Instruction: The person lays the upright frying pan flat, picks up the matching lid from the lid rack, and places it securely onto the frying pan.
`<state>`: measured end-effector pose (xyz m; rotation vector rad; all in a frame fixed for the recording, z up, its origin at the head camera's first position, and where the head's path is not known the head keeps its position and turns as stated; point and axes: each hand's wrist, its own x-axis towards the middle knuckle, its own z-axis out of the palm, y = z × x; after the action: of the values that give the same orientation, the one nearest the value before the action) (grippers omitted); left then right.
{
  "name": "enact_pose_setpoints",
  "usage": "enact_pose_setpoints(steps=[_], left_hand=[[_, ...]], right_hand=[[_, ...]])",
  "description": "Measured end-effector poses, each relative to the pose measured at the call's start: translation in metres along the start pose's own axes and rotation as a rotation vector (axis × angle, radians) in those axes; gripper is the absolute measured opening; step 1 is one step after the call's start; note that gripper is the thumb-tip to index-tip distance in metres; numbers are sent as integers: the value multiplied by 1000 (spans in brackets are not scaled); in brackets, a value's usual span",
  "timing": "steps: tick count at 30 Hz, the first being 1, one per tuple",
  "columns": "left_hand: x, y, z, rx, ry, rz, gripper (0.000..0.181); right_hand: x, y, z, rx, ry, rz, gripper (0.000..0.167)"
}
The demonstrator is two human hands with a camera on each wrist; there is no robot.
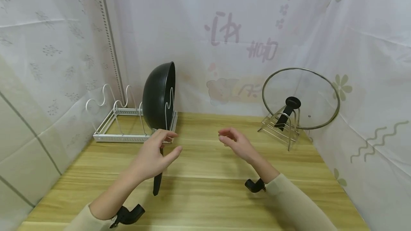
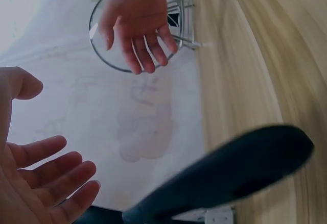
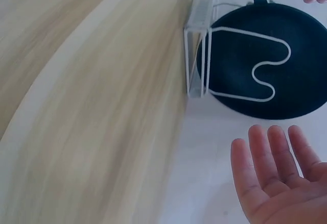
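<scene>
A black frying pan [image 1: 155, 95] stands on its side in a white wire rack [image 1: 120, 138], its handle [image 1: 157, 184] pointing toward me. Above that handle hovers my left hand [image 1: 150, 159], fingers relaxed and thumb apart; the left wrist view shows its palm [image 2: 30, 183] holding nothing. My right hand [image 1: 239, 147] is in the air over the middle of the table, its fingers [image 3: 263, 157] loosely extended and nothing in them. To its right, a glass lid [image 1: 316, 95] with a black handle [image 1: 285, 113] leans upright in a small metal stand [image 1: 290, 134].
Beneath everything is a wood-grain table [image 1: 199, 195]. A pale printed curtain [image 1: 192, 17] hangs behind it, with more sheeting along both sides. Wire loops [image 1: 106, 97] rise from the left part of the white rack. Each wrist carries a black device [image 1: 130, 215].
</scene>
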<state>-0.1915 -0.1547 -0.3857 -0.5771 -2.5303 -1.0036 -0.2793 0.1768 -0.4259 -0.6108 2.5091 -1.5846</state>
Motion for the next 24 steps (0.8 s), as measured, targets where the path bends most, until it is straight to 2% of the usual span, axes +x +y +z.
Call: enact_pose_setpoints(steps=[4,8,16,20,24], left_hand=[[-8,-10,-7,16,14,-27,38],[-15,-18,-13,-13,0,-121,41],[-23,-38,-22,-194,-94,-396,63],[-26,-44,-21,-256,-137,-490,69],[-29,-48,-13,-389,-188,-574,70]], right_hand=[[10,-2,12,100,-39,-11,46],[18,-4,25,141,-71,-2,46],[33,-11,57,233,-131,31,50],[38,-14,72,285,-174,44,52],[44,-17,88,329,-200,69,51]])
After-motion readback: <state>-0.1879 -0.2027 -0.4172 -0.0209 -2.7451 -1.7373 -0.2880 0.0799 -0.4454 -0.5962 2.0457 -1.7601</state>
